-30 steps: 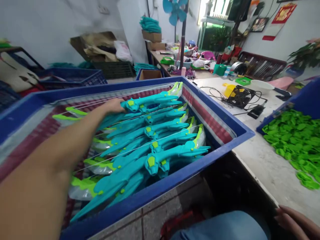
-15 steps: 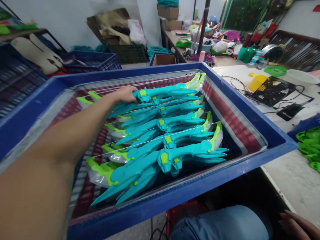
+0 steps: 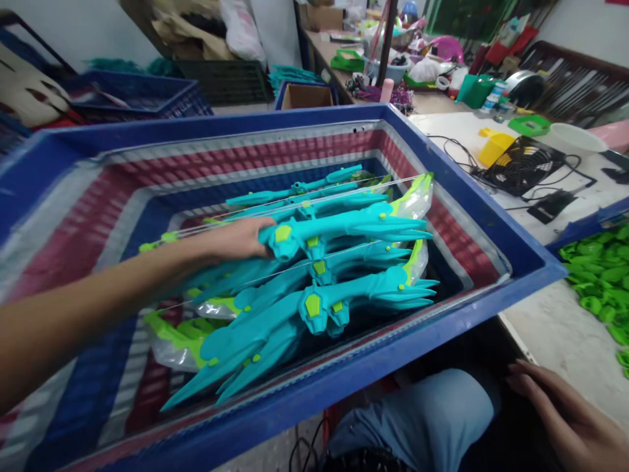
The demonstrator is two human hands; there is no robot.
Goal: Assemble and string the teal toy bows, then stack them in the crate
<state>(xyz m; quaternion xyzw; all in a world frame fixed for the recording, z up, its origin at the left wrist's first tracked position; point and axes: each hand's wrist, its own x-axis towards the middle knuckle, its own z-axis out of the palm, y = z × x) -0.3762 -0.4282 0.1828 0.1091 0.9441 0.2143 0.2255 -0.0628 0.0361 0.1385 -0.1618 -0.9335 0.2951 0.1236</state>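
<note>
My left hand [image 3: 236, 239] reaches into a big blue crate [image 3: 521, 262] and grips the middle of a teal toy bow [image 3: 344, 226] with lime-green tips, holding it above the stack. Several more teal bows [image 3: 314, 308] with white strings lie below it in the crate, some in clear plastic bags. My right hand [image 3: 555, 406] rests near my knee at the lower right, fingers spread flat and holding nothing.
A white worktable [image 3: 555, 328] on the right carries a heap of green plastic parts [image 3: 599, 278], a black fan [image 3: 521, 167], cables and a yellow piece. Blue crates, boxes and clutter stand behind.
My left hand has pulled one bow back toward me and lifted it over the others. The view has tilted down, and my right hand has come further into view.
</note>
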